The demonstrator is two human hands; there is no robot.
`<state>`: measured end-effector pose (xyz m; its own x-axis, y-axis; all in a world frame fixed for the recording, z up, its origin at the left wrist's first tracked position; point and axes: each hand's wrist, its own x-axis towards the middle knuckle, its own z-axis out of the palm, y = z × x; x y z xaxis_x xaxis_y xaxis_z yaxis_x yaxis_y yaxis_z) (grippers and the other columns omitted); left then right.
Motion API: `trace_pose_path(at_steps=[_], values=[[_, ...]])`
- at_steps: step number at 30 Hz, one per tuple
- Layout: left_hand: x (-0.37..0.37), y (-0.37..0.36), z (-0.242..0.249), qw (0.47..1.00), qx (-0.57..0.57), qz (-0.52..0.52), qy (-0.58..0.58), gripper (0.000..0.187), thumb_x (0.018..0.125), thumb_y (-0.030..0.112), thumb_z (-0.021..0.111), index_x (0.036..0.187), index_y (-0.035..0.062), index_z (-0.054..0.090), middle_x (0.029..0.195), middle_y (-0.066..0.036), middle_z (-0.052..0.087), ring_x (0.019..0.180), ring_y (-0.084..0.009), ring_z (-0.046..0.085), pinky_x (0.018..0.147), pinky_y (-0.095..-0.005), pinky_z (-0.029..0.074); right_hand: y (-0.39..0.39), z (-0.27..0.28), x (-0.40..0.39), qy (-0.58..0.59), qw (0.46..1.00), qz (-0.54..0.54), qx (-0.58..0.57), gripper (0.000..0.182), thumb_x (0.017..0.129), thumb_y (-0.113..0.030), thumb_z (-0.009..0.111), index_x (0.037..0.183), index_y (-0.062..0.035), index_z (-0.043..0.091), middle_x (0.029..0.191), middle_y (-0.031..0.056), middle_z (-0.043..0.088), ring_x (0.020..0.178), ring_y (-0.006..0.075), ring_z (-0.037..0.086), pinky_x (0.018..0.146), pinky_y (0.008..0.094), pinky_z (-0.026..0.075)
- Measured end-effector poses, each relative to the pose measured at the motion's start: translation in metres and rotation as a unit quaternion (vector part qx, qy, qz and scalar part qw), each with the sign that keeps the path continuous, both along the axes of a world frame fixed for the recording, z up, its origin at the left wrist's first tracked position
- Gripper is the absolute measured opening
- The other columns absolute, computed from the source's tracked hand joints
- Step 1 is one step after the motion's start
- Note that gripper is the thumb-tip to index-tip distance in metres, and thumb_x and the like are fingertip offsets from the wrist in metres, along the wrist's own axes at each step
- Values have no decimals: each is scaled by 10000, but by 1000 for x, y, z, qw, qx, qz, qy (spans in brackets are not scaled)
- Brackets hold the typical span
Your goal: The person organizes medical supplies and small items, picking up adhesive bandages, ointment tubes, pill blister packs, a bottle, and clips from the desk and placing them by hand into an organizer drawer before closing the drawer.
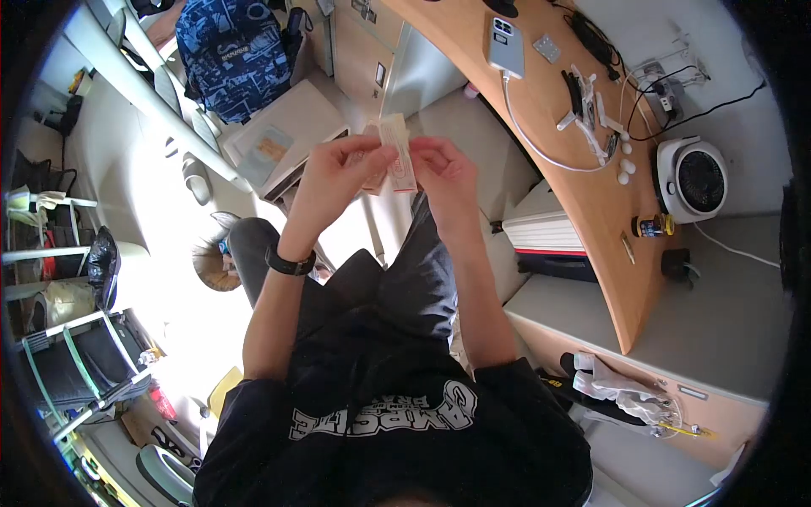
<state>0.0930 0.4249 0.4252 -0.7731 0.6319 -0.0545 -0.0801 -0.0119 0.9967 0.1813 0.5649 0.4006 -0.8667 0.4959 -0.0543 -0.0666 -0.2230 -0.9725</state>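
Observation:
Both hands are raised in front of my lap, close together. My left hand, with a dark band on its wrist, is closed on a small pale box with reddish print, its thumb lying across the front. On the box's right side, the curled fingers of my right hand pinch its edge. The box stands roughly upright, its top end above my fingers. Part of it is hidden behind my left fingers, and the print is too small to read.
A wooden desk curves along the right, bearing a phone on a white cable, cords and a small fan. A blue patterned backpack rests at the upper left. Metal shelving stands at the far left.

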Motion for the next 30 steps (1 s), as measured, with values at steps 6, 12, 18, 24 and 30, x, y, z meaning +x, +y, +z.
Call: trace_pose_path(at_steps=[6,12,18,24,30], values=[[-4,-4,-17,1000,12,20,1,205,846,172,666,894,-27,681,648,18,582,581,-36,493,511,-194,358,-6,6,3,-29,999,14,-29,216,848,-99,642,1036,3,611,889,72,670,765,94,628,601,222,511],[3,-6,-24,998,18,55,20,201,859,145,636,970,-17,677,771,-21,646,693,-41,565,619,-178,439,-6,-5,3,-50,998,11,20,241,865,-144,629,1065,-16,591,904,66,670,785,107,632,611,243,512],[4,-14,-50,992,108,67,-14,444,907,72,522,1339,30,425,988,-96,651,794,-119,630,718,-260,516,3,9,8,-19,985,-19,-168,199,851,-138,639,1016,-37,594,857,43,658,786,105,617,673,255,492],[10,-8,-64,986,115,116,-24,379,915,32,485,1287,-23,436,991,-103,636,846,-101,599,743,-250,492,-24,-12,-5,-77,996,27,-43,196,820,-178,685,935,-30,630,805,16,643,735,78,573,671,204,421],[17,-10,-65,978,145,140,-59,288,956,127,461,1183,-41,518,1011,-52,622,876,-84,580,767,-229,469,-38,-22,-11,-95,995,-14,14,180,824,-167,683,899,-16,622,814,40,640,740,80,584,628,220,446]])
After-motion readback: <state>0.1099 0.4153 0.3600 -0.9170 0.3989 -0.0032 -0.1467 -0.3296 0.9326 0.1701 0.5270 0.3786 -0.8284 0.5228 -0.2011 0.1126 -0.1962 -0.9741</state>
